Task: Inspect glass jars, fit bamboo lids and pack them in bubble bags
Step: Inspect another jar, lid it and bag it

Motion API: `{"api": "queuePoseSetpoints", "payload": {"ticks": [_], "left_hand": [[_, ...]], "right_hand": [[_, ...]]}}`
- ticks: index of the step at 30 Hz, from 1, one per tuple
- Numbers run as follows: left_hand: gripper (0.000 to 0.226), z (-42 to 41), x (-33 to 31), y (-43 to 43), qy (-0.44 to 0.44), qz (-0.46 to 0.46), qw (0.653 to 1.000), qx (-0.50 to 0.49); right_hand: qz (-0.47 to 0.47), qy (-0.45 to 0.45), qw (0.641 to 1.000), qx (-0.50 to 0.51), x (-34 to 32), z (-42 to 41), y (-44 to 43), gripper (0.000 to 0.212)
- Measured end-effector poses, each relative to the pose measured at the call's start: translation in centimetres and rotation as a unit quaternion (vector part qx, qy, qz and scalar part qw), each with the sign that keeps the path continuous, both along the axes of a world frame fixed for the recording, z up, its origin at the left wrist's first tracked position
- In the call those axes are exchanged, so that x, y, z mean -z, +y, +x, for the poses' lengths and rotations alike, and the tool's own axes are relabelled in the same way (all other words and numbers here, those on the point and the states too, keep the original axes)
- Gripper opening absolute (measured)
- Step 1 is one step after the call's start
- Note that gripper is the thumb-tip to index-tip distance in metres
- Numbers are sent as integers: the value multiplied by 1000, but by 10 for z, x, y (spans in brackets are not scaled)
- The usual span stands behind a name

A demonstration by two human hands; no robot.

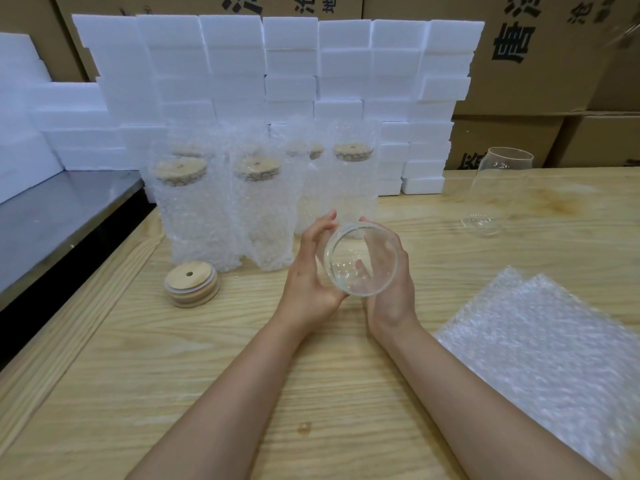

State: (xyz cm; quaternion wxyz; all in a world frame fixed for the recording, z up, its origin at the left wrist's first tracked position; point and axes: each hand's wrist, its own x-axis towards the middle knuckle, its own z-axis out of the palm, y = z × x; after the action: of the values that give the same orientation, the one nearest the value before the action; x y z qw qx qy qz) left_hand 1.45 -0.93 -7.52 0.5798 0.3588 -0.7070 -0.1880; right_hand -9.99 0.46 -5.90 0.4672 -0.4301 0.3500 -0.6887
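Glass jar (pixel 362 259), mouth tilted toward the camera, is clasped by left hand (pixel 310 271) and right hand (pixel 393 292) above mid-desk (pixel 207 375); bamboo lids (pixel 191 284) sit stacked toward its left edge.

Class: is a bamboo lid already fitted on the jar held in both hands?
No; the held jar is open-mouthed, the lids lie on the table.

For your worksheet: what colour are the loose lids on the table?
The lids are light tan; head view.

Single head cam, wide-angle, sat close above the table (pixel 173 375), faced forward and down; foam blocks (pixel 291 64) and cartons (pixel 536 81) closed off the far end.
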Motion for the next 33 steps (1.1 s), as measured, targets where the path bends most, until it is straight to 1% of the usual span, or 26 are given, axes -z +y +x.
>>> {"api": "queuePoseSetpoints", "payload": {"ticks": [2,4,6,9,12,17,19,21,24,26,29,31,33], "left_hand": [[86,0,0,0,-1,-2,1000,0],[85,1,0,1,-1,2,1000,3],[86,0,-1,2,-3,7,1000,4],[90,1,-2,3,-7,30,999,7],[93,1,-3,3,-6,55,998,19],[88,0,-3,6,31,95,994,46],[91,0,-1,6,49,108,991,57],[92,0,-1,6,51,104,991,60],[93,0,-3,6,48,75,995,54],[91,0,-4,5,30,57,997,31],[88,-2,-6,6,24,61,998,-2],[90,-1,-1,3,9,34,999,-19],[83,-1,0,2,5,13,1000,-25]], "right_hand": [[8,5,1000,12,0,-1,-1,31],[13,34,999,34,1,-1,-2,33],[16,42,998,43,1,-2,-1,34],[23,48,998,38,-1,-2,2,45],[28,73,996,45,-2,-1,4,48],[14,89,994,62,-7,1,8,44],[11,91,994,67,-8,1,9,52],[11,105,992,74,-6,1,9,57],[-5,140,986,88,-5,1,8,57],[-31,153,983,95,-5,2,8,55],[-52,136,986,85,-4,3,8,46],[-57,125,988,70,-4,2,9,46],[-58,118,990,58,-5,2,10,47]]}}
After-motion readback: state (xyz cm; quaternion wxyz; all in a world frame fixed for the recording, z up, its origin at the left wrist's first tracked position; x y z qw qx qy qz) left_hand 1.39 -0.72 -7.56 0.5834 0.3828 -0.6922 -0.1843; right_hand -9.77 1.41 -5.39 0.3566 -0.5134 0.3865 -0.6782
